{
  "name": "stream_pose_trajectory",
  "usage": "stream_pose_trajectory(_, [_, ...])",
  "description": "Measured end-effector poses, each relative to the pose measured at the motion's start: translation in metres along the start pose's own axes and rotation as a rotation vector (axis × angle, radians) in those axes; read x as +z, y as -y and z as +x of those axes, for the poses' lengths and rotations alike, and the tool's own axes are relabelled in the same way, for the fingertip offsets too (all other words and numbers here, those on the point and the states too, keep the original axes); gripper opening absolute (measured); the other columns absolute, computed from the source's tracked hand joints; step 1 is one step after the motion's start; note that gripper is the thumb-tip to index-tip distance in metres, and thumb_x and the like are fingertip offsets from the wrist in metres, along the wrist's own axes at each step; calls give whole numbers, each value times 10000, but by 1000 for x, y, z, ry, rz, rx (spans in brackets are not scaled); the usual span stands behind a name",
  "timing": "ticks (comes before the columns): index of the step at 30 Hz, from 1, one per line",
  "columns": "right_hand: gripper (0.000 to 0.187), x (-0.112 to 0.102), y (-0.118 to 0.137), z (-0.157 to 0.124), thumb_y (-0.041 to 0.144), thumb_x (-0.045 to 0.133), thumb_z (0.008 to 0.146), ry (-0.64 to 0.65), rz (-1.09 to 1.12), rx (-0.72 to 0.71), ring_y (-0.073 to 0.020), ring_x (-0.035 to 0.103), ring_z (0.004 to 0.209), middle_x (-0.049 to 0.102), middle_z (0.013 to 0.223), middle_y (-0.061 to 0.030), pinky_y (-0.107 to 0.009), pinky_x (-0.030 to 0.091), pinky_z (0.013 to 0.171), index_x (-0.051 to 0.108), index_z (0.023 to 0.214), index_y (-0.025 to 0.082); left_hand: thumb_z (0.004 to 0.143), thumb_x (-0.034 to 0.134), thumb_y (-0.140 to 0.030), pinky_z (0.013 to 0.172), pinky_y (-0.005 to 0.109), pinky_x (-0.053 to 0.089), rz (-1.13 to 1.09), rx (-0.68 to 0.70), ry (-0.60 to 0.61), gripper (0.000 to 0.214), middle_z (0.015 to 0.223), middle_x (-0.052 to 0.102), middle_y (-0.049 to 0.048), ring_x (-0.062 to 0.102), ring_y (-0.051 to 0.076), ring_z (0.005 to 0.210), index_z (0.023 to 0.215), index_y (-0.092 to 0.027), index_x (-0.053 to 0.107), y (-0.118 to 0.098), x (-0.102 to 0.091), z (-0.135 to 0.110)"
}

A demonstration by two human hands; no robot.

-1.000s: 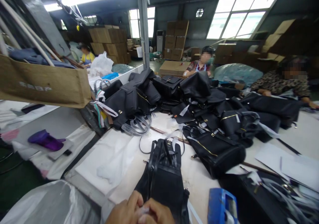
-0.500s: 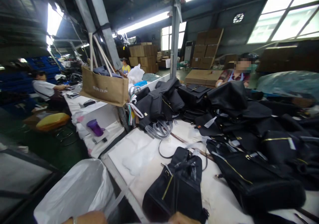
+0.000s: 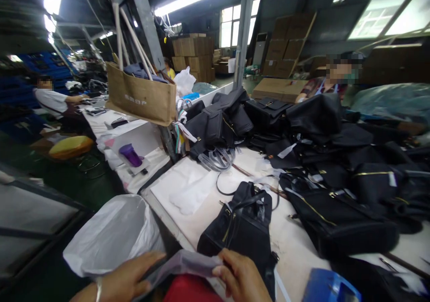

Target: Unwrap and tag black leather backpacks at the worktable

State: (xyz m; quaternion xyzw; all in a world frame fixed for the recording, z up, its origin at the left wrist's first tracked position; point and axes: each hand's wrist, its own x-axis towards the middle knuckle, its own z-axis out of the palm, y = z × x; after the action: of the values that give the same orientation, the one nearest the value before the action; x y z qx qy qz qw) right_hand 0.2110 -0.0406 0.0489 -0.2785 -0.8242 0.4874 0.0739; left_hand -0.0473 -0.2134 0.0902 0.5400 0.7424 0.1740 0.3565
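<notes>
Low in the view, my right hand (image 3: 242,273) pinches one end of a translucent plastic strip (image 3: 188,262) between thumb and fingers. The strip runs left towards my left hand (image 3: 132,276), whose fingers are stretched out with the thumb apart. There it passes by the fingers, and I see no firm grip on it. A black backpack (image 3: 240,235) with a gold zip lies on the white table (image 3: 181,194) just beyond my right hand. Beyond my left hand stands a white plastic bag (image 3: 109,235) with its mouth open.
Black bags (image 3: 336,217) are heaped along the right and back. A blue object (image 3: 331,286) sits at the lower right. A brown tote (image 3: 139,93) hangs by a post. A purple cup (image 3: 131,155) stands on the left table. Co-workers are farther back.
Both hands have come up into view, with the plastic strip between them. The camera view has shifted, and the blue object now shows at the lower right.
</notes>
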Motion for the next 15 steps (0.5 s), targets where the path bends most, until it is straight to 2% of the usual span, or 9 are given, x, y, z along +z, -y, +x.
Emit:
stream_pose_trajectory(1, [176,3,3,2,292,507,883,-5,-18,5,-124,534,671,575,709,17,-194,314,571,531,735,199,814,567,-485,1031,379,396,-121,32,125,507,1313,577,46,530,278,1189,1283,-295,544,-10,-2,19])
stream_pose_trajectory(3, [125,8,9,7,263,531,869,-14,-32,3,-120,535,668,588,720,24,-194,310,581,537,759,203,838,556,-451,1068,370,337,-260,142,154,559,1387,501,48,462,255,1252,1359,-278,450,-31,-1,55])
stream_pose_trajectory(4, [99,11,12,9,253,543,862,-19,-33,0,-119,538,670,597,732,26,-195,309,588,541,774,206,814,592,-445,1052,359,345,-289,205,196,541,1348,536,53,485,258,1219,1316,-263,507,-39,3,70])
stream_pose_trajectory(6, [89,19,16,13,251,557,857,-43,-43,7,-118,544,671,607,742,26,-199,306,595,544,782,205,805,594,-470,894,307,443,-386,215,354,407,1090,679,59,600,236,998,1104,-204,665,-47,14,92])
stream_pose_trajectory(8, [106,27,18,17,266,551,866,-68,-62,34,-118,553,674,612,747,23,-202,307,596,548,780,205,804,569,-520,650,240,447,-519,116,515,404,800,693,41,599,175,708,892,-148,702,-41,25,101])
stream_pose_trajectory(10, [115,34,18,20,285,547,873,-57,-90,62,-119,566,678,614,741,26,-204,315,592,556,786,211,793,570,-543,521,207,356,-620,10,581,436,684,647,22,514,128,567,840,-123,676,-26,31,102])
stream_pose_trajectory(13, [86,34,19,27,303,543,875,3,-194,62,-140,593,741,631,822,13,-214,359,624,599,920,256,776,602,-527,488,204,266,-641,-18,548,407,613,557,-11,422,104,532,788,-122,646,-2,27,96])
stream_pose_trajectory(15, [246,25,21,35,318,556,866,-27,-323,25,-195,583,939,620,1051,-33,-264,404,770,571,1110,298,778,603,-518,507,212,245,-602,23,482,395,580,467,-36,369,99,547,695,-132,608,12,20,90])
